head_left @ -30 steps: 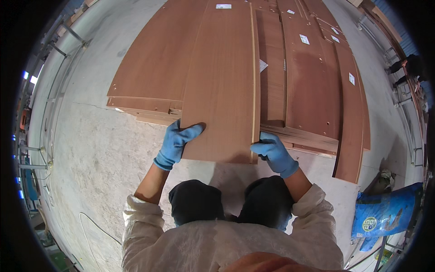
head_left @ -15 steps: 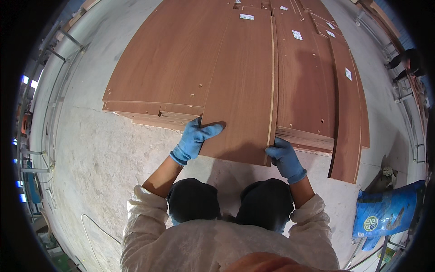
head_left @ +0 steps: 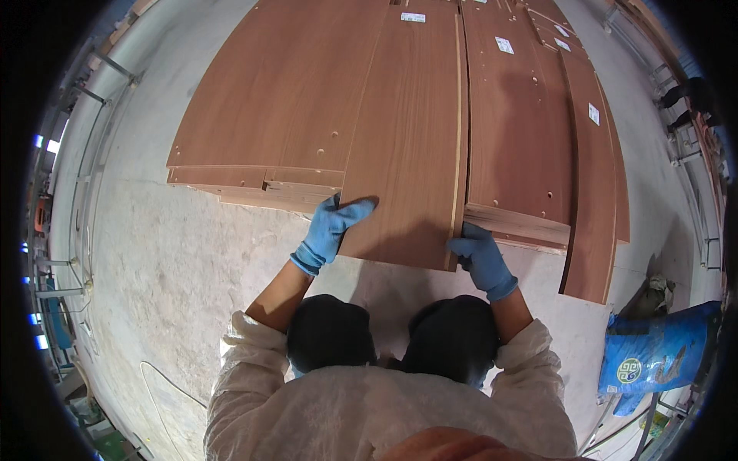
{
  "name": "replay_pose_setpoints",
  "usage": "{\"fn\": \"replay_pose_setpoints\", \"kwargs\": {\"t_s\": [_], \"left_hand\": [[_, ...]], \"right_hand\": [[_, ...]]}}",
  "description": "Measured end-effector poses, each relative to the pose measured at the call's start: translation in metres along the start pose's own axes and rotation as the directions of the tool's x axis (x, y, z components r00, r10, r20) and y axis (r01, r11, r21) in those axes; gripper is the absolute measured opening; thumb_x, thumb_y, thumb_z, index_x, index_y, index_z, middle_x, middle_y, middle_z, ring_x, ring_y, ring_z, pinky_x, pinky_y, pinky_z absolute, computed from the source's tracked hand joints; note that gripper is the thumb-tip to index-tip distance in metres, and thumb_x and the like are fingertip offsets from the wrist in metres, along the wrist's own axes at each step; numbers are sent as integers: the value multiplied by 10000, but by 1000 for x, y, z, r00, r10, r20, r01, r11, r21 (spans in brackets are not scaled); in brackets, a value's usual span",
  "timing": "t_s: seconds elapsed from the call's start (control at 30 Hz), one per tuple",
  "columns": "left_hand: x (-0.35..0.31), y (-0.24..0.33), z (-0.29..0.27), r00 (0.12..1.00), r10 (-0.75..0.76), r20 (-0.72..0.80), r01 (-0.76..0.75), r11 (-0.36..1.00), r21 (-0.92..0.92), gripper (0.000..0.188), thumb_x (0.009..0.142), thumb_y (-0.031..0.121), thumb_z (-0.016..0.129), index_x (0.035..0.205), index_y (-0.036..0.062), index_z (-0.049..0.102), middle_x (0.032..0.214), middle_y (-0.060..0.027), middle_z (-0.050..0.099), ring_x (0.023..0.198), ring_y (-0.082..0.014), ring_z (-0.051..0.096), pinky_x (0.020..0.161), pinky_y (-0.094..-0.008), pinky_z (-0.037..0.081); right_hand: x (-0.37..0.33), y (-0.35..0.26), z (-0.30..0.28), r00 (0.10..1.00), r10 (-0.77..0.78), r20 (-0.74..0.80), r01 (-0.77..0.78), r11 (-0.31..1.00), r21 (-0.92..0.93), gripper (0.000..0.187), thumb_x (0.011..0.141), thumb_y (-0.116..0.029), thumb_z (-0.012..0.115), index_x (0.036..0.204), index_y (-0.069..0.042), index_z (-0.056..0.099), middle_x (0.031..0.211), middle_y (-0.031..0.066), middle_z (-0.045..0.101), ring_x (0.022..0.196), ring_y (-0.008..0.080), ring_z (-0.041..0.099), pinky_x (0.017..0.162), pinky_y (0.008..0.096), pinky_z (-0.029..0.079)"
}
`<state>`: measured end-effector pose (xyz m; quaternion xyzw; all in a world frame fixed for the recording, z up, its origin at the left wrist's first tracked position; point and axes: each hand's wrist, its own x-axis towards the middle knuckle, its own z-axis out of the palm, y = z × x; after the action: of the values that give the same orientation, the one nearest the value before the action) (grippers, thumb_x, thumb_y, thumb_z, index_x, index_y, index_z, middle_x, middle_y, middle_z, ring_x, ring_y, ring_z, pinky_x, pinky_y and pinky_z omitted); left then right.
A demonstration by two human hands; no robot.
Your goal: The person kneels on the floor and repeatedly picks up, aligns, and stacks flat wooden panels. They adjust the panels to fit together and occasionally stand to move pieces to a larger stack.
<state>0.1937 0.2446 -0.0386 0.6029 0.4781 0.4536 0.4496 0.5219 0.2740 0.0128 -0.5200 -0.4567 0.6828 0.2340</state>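
Held board (head_left: 403, 146): since a second ago its near end has shifted right; two holes in the wide panel (head_left: 261, 100) at left are now uncovered, and the gap toward the drilled panel (head_left: 511, 146) at right has narrowed to a dark slit. It juts past both toward the knees.
Left grip (head_left: 329, 230): closed on the board's left edge, thumb on top, other fingers hidden.
Right grip (head_left: 484, 260): closed at the near right corner, other fingers mostly hidden.
Floor (head_left: 154, 253): pale grey, stained; thin cord (head_left: 144, 378) at left.
Room: metal frames (head_left: 115, 66) along both sides.
Count: two blue gloves, one held board, one blue bag (head_left: 661, 349), two knees (head_left: 330, 330).
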Motion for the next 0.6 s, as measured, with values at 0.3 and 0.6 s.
{"fn": "replay_pose_setpoints", "kwargs": {"t_s": [0.3,0.6], "left_hand": [[-46,75,4,925,44,-377,120,908,402,397,973,255,726,1215,-55,673,910,-161,738,797,-258,729,772,-327,577],[-46,73,-5,951,285,119,-191,238,952,701,976,702,513,1488,231,594,1613,-121,456,1513,-416,373,1230,-605,278]], "right_hand": [[-61,-20,17,792,-606,75,238,193,-952,542,795,-309,823,1237,-77,614,1181,164,688,1037,341,687,896,445,541],[-29,-24,31,688,-614,387,416,-103,-904,720,668,-383,885,1282,-143,596,1581,157,437,1480,334,381,1252,491,264]]}}
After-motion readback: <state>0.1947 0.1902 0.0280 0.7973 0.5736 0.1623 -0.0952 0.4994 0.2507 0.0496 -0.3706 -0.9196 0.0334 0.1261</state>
